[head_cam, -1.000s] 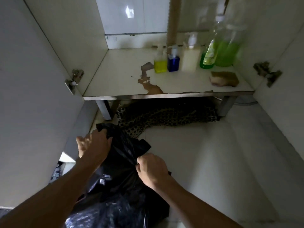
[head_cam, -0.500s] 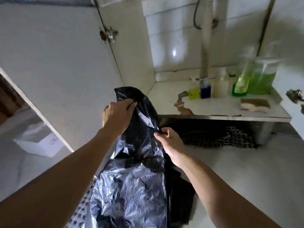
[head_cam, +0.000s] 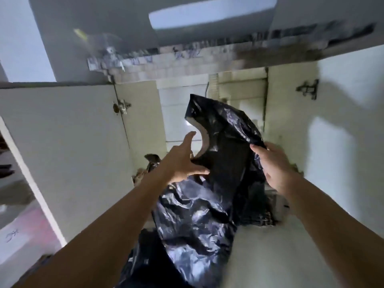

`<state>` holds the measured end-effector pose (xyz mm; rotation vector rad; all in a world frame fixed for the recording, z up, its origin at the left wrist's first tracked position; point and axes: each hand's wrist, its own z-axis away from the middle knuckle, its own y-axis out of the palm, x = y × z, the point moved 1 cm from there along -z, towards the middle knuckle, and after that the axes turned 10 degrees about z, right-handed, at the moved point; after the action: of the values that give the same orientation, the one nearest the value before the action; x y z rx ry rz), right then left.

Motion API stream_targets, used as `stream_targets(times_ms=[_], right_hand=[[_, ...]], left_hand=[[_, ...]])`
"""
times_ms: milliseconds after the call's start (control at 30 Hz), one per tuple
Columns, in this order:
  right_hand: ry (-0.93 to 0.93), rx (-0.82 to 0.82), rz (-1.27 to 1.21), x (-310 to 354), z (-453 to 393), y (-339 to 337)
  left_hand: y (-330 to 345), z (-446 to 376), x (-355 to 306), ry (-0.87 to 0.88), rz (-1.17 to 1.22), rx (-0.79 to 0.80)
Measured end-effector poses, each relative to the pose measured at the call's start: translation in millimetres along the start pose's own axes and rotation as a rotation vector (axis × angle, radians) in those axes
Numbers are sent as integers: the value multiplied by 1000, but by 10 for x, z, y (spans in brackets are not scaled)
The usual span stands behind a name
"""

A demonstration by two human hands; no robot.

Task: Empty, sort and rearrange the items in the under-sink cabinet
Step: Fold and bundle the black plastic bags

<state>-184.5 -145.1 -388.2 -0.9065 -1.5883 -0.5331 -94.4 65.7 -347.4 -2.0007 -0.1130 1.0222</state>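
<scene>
While the open cabinet door (head_cam: 68, 146) is flanking it at left, the black bag (head_cam: 220, 163) is standing upright before the cabinet, hiding the shelf; the right hand (head_cam: 274, 165) is pinching its edge, the left hand (head_cam: 182, 161) is touching it with spread fingers.

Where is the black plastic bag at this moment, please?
In the head view the black plastic bag is held up centre frame before the open cabinet, the right hand gripping its upper edge and the open left hand touching its left side.

Dim white cabinet interior (head_cam: 87, 142), open door (head_cam: 353, 142), 2 hinges, tiled countertop edge (head_cam: 187, 65).
</scene>
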Motion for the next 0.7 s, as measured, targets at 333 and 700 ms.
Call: stream_targets(times_ms=[333, 700], right_hand=[[-41, 46, 700, 41, 528, -797], [-713, 349, 1138, 522, 1459, -594]], left_hand=[[672, 492, 13, -57, -8, 23], [812, 586, -280, 249, -137, 32]])
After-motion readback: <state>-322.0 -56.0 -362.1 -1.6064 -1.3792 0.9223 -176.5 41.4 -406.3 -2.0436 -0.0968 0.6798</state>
